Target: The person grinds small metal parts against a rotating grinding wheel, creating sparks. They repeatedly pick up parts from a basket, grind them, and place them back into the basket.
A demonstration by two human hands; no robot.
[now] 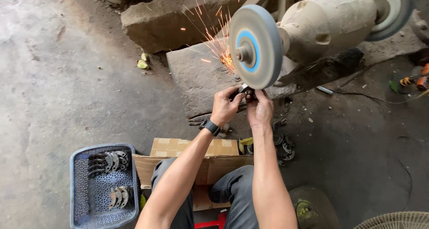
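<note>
Sparks [214,37] flying; both grips, left hand [226,106] and right hand [259,108], clamp small metal part [245,88] against grinding wheel [254,46]. Few curved parts [107,161] in blue basket [80,184], more on floor [286,148].

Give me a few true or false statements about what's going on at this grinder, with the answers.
1. Both hands hold a small metal part against the grinding wheel. True.
2. Sparks fly off the wheel. True.
3. The blue basket is empty. False: it holds curved metal pieces.
4. The watch is on the right wrist. False: it is on the left wrist.
5. A cardboard box lies in front of the person's knees. True.
</note>
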